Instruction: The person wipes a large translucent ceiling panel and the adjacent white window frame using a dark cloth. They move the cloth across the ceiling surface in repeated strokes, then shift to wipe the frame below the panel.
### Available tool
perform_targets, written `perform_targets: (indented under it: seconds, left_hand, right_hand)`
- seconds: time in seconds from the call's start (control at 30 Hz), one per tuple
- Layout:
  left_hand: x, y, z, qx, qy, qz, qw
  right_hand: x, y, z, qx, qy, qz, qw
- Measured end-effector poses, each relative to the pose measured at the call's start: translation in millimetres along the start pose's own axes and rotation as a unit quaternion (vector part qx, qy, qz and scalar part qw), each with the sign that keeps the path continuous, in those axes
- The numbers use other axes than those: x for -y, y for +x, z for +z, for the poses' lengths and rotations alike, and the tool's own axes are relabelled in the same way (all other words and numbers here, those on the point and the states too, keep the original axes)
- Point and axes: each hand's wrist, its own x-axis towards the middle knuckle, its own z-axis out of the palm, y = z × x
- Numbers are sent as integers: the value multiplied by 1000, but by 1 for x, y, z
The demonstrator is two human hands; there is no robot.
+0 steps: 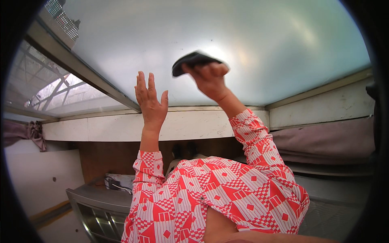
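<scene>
My right hand (210, 79) grips a black cloth (194, 59) and holds it at a large frosted window pane (127, 39). Both cloth and fingers are slightly blurred. To the left, my left hand (151, 101) is raised in front of the lower part of the pane, empty, with its thumb spread from the fingers. I cannot tell whether its palm touches the glass. A few small dark specks show on the pane above the cloth.
A white window ledge (182, 124) runs below the pane, beside a metal frame (82, 66). A knotted curtain (37, 133) hangs far left; more curtain fabric (325, 136) lies at right. A metal cabinet (100, 200) stands lower left, with a bag-like item (120, 182) on top.
</scene>
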Motion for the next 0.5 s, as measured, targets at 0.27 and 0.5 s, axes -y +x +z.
perform_targets:
  seconds: [0.27,0.5]
  left_hand:
    - [-12,-13,15,-52,-115,-38,991]
    - [-41,7,38,-78,-494,-215,839]
  right_hand:
    - [-22,39,-13,-26,23,61,998]
    - [25,16,-2,67,94,74,991]
